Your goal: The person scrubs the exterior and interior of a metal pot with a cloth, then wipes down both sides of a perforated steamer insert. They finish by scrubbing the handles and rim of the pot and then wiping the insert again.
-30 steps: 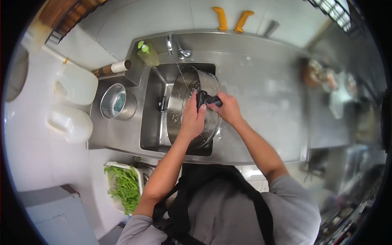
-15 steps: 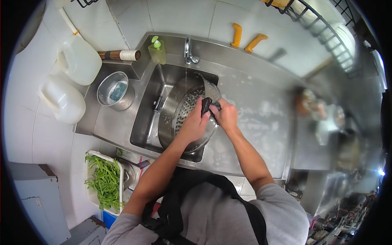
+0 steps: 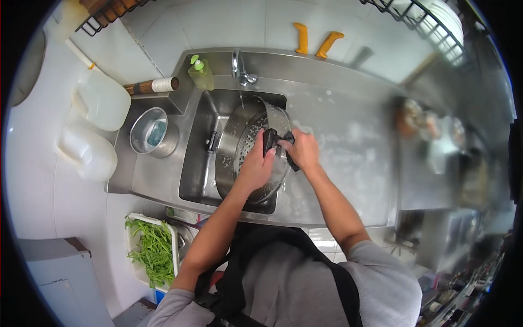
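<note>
A round metal steamer pot [image 3: 225, 163] with a perforated base [image 3: 248, 143] and soap suds sits tilted in the sink. My left hand [image 3: 257, 166] is closed around a black handle [image 3: 269, 140] at the pot's upper right. Close beside it, my right hand [image 3: 305, 148] grips a dark, limp cloth [image 3: 293, 161], pressed near the same handle. Part of the cloth hangs below the right fingers. Behind the pot, a thin stream of water falls from the tap [image 3: 237, 66].
The steel sink [image 3: 197, 169] has a wet counter [image 3: 340, 141] to its right. A metal bowl [image 3: 169, 143] holding a sponge [image 3: 157, 133] stands left, near a soap bottle [image 3: 202, 76] and plastic jugs [image 3: 90, 147]. Leafy greens [image 3: 152, 250] fill a white basket below.
My view has shifted slightly. The right hand has moved a little against the handle, and more of the dark cloth now shows below its fingers. The left hand keeps its grip.
</note>
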The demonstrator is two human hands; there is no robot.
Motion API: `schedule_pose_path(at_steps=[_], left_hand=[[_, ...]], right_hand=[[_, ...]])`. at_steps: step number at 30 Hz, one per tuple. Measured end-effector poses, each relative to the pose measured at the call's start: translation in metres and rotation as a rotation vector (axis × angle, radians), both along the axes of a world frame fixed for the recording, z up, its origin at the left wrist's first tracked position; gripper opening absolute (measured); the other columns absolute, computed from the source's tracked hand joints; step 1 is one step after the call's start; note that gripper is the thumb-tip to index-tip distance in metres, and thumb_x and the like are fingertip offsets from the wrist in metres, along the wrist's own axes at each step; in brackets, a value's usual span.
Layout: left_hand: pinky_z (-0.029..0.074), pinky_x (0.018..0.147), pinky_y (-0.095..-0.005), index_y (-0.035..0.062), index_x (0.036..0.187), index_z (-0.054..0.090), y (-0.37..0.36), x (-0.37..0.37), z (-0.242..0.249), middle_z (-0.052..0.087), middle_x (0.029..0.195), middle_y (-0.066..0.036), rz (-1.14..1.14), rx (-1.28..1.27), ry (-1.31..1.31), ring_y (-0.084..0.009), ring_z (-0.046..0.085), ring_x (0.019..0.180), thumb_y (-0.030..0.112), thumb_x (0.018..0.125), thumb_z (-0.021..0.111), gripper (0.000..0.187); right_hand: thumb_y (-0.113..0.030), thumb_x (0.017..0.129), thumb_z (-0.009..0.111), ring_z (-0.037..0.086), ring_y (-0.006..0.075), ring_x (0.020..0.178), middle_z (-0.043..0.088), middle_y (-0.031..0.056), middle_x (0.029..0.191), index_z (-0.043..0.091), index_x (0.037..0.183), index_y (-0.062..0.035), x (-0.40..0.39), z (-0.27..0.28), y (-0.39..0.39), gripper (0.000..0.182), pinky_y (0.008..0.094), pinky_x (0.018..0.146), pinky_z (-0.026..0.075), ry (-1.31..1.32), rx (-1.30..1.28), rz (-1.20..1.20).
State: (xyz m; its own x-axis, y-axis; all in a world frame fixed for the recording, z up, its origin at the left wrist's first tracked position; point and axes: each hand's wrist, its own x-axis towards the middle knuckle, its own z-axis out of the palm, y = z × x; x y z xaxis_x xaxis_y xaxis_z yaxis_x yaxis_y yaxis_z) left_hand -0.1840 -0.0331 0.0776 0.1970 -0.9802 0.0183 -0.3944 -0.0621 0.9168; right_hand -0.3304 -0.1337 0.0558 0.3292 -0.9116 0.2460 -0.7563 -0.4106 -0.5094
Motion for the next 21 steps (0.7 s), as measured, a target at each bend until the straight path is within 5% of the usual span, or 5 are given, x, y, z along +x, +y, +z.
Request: schedule_pose_path(at_steps=[12,14,18,21], left_hand=[[0.045,0.091,-0.0447,-0.0019,0.148,0.023,-0.001,0.002,-0.005,0.06,0.113,-0.032,-0.014,-0.028,-0.059,-0.0456,0.06,0.103,0.021,0.097,0.047,0.061],[0.045,0.091,-0.0448,-0.0017,0.148,0.023,0.016,0.001,-0.008,0.059,0.113,-0.032,-0.019,-0.02,-0.062,-0.0455,0.06,0.103,0.021,0.097,0.047,0.061],[0.045,0.092,-0.0441,-0.0015,0.148,0.023,0.024,-0.002,0.005,0.059,0.114,-0.032,-0.024,0.063,-0.019,-0.0455,0.059,0.106,0.021,0.096,0.048,0.062],[0.044,0.094,-0.0427,-0.0026,0.147,0.025,0.013,-0.003,-0.003,0.059,0.118,-0.032,0.0,0.008,-0.041,-0.0447,0.058,0.109,0.021,0.096,0.049,0.061]], right_hand=[[-0.037,0.077,0.076,0.066,0.0387,0.074,0.067,0.0174,0.075,0.067,0.086,-0.0072,0.001,-0.012,-0.012,0.032,0.0467,0.064,0.052,0.019,-0.072,0.077],[-0.033,0.08,0.074,0.065,0.0398,0.073,0.067,0.0177,0.074,0.067,0.086,-0.0057,-0.041,-0.043,-0.038,0.029,0.0482,0.064,0.051,-0.084,0.0,-0.145],[-0.023,0.083,0.071,0.064,0.0405,0.078,0.068,0.0198,0.083,0.066,0.089,-0.0034,-0.062,-0.01,-0.025,0.021,0.0487,0.07,0.051,-0.14,0.073,-0.208],[-0.012,0.086,0.064,0.064,0.0408,0.089,0.067,0.022,0.098,0.066,0.095,-0.0007,-0.014,0.012,-0.006,0.015,0.0476,0.077,0.05,-0.165,0.054,0.015]])
